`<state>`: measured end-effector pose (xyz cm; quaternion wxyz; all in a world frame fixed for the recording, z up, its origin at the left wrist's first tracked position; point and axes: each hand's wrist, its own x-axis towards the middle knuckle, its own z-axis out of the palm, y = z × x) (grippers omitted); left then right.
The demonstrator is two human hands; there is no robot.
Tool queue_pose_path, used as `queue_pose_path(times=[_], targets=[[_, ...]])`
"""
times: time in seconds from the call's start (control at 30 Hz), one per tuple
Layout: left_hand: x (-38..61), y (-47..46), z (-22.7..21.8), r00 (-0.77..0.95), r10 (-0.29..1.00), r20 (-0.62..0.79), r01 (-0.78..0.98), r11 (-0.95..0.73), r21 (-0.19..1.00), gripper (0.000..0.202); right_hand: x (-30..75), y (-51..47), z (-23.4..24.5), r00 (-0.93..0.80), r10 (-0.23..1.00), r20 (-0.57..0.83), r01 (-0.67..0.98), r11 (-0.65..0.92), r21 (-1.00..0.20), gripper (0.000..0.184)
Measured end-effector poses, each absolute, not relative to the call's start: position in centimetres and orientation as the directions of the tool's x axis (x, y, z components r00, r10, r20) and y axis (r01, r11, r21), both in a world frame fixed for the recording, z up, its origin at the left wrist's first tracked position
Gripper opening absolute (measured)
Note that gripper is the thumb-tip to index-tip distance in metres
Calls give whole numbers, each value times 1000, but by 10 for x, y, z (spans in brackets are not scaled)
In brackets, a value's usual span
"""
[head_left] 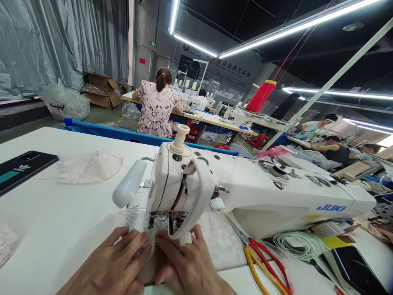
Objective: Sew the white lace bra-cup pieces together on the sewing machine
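Lace fabric (139, 221), white and openwork, sits under the needle; my left hand (113, 264) and right hand (188, 268) pinch it, fingers flat. Sewing machine (260, 192) reads JUKI.

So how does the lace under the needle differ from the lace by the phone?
The needle lace is pressed by left hand and right hand; the phone lace lies untouched. The needle lace is partly hidden by the machine; phone lace shows whole. Both are white.

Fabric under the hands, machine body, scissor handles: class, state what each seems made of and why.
Fabric: white lace, perhaps cotton or synthetic; openwork pattern.
Machine body: glossy off-white painted metal or plastic; sheen.
Scissor handles: red and yellow, probably plastic-coated; smooth, bright.
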<state>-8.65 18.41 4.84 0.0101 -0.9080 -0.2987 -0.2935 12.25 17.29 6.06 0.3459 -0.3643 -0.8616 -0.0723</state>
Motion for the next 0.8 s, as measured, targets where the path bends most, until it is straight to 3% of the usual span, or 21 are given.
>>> queue_pose_path(times=[0.3, 0.5, 0.63, 0.8], targets=[[-83, 193, 44, 624, 482, 615, 552, -829, 89, 20, 120, 176, 48, -526, 525, 669, 658, 750, -71, 62], [-87, 201, 42, 670, 546, 502, 560, -817, 142, 22, 125, 178, 51, -569, 600, 563, 684, 725, -82, 57], [-88, 205, 40, 663, 568, 487, 571, -805, 161, 29, 124, 179, 48, -533, 574, 621, 691, 720, -73, 55], [-89, 205, 34, 673, 560, 484, 596, -797, 94, 34, 125, 178, 36, -567, 533, 628, 669, 743, -26, 60]])
